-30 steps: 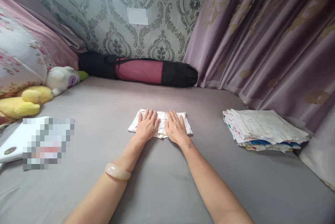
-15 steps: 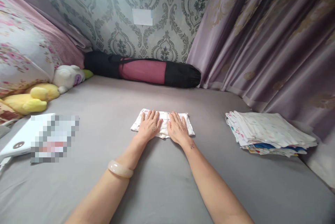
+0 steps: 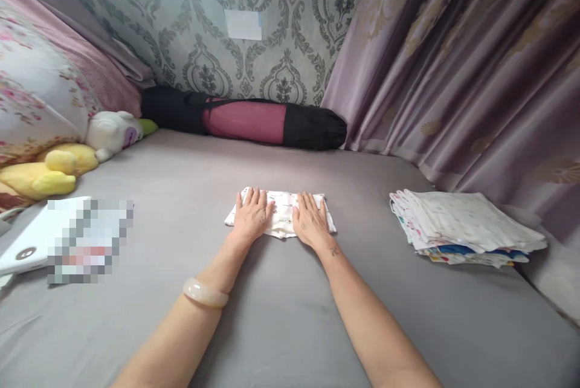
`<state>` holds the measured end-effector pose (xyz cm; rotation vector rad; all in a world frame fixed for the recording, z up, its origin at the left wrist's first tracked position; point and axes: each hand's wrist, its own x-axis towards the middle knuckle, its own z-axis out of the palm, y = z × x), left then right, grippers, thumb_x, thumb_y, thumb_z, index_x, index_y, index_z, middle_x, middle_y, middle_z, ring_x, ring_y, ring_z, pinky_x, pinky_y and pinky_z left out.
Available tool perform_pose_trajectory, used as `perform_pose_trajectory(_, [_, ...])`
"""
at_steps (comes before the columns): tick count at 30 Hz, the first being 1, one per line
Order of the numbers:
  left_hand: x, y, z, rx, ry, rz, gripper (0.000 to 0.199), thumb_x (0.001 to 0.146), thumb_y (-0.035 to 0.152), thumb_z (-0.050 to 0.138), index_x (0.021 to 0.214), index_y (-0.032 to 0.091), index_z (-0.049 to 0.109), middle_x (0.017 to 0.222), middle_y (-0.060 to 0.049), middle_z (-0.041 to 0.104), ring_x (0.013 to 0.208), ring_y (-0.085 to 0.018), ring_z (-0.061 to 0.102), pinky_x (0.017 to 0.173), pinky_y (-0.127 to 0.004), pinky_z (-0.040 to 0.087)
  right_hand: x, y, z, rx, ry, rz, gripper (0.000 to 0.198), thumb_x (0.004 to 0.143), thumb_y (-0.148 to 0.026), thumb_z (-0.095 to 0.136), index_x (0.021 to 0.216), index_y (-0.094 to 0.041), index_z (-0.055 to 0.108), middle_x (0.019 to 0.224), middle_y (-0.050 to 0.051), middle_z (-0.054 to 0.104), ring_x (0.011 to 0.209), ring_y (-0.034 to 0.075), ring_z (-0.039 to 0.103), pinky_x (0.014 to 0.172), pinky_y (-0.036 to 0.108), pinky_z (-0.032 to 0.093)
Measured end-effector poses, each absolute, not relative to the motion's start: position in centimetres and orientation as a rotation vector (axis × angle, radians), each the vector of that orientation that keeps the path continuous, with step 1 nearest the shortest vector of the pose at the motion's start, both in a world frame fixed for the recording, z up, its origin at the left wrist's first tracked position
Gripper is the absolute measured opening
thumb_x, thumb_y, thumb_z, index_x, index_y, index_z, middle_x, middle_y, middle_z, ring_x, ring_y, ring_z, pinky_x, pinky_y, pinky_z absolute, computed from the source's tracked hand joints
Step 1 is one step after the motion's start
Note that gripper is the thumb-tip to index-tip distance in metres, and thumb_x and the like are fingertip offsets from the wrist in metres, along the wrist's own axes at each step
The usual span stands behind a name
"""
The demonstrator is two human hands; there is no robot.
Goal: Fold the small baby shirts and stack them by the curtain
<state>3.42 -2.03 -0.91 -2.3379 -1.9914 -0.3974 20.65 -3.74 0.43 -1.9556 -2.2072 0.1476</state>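
A small white cloth (image 3: 283,210) with a sparse coloured print lies folded into a flat strip on the grey bed sheet (image 3: 281,327). My left hand (image 3: 252,213) rests palm down on its left part, fingers stretched out and pointing away from me. On the right part of the cloth, my right hand (image 3: 312,219) lies flat too, with fingers extended. Between the two hands a middle strip of the print shows. The cloth under the palms is hidden. A pale bangle (image 3: 205,292) circles my left forearm.
To the right lies a stack of folded printed cloths (image 3: 466,225). A white device (image 3: 43,237) with a cable and a blurred-out item (image 3: 88,243) sit at left, below plush toys (image 3: 113,133). A long black and red bag (image 3: 244,120) lies along the wall.
My hands have slid slightly apart over the cloth, the left one moving left, so more of the print shows between them. The whole view has shifted a little.
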Motion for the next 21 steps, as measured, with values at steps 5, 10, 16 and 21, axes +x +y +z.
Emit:
perform_pose_trajectory(5, [3.4, -2.1, -0.9, -2.339, -1.989, -0.388, 0.054, 0.101, 0.040, 0.023, 0.139, 0.013, 0.048, 0.149, -0.017, 0.045, 0.142, -0.033, 0.034, 0.116, -0.060, 0.022, 20.6, -3.7, 0.4, -1.955, -2.196, 0.164, 0.057, 0.101, -0.032, 0.023, 0.152, -0.007, 0.031, 0.158, 0.012, 0.030, 0.148, 0.024, 0.021, 0.121, 0.048, 0.005])
perform_pose_trajectory(10, [3.3, -2.1, -0.7, -2.325, -1.968, -0.431, 0.051, 0.100, 0.040, 0.024, 0.136, 0.016, 0.051, 0.145, -0.016, 0.050, 0.140, -0.032, 0.038, 0.115, -0.060, 0.023, 20.7, -3.7, 0.6, -1.961, -2.191, 0.169, 0.057, 0.101, -0.032, 0.023, 0.152, -0.007, 0.031, 0.158, 0.012, 0.030, 0.148, 0.024, 0.021, 0.120, 0.048, 0.006])
perform_pose_trajectory(16, [3.1, -2.0, -0.5, -2.234, -1.987, -0.503, 0.054, 0.100, 0.039, 0.021, 0.137, 0.013, 0.051, 0.147, -0.017, 0.048, 0.142, -0.031, 0.035, 0.118, -0.060, 0.016, 21.5, -3.4, 0.6, -2.018, -2.094, 0.062, 0.057, 0.100, -0.031, 0.023, 0.151, -0.006, 0.032, 0.159, 0.014, 0.028, 0.148, 0.026, 0.021, 0.120, 0.051, 0.006])
perform_pose_trajectory(21, [2.8, -1.8, -0.9, -2.268, -2.052, -0.432, 0.054, 0.100, 0.039, 0.022, 0.137, 0.013, 0.052, 0.149, -0.018, 0.045, 0.143, -0.032, 0.034, 0.117, -0.061, 0.018, 21.9, -3.2, 0.3, -2.079, -2.087, 0.110, 0.058, 0.100, -0.032, 0.022, 0.150, -0.005, 0.034, 0.158, 0.015, 0.029, 0.147, 0.026, 0.022, 0.120, 0.051, 0.008])
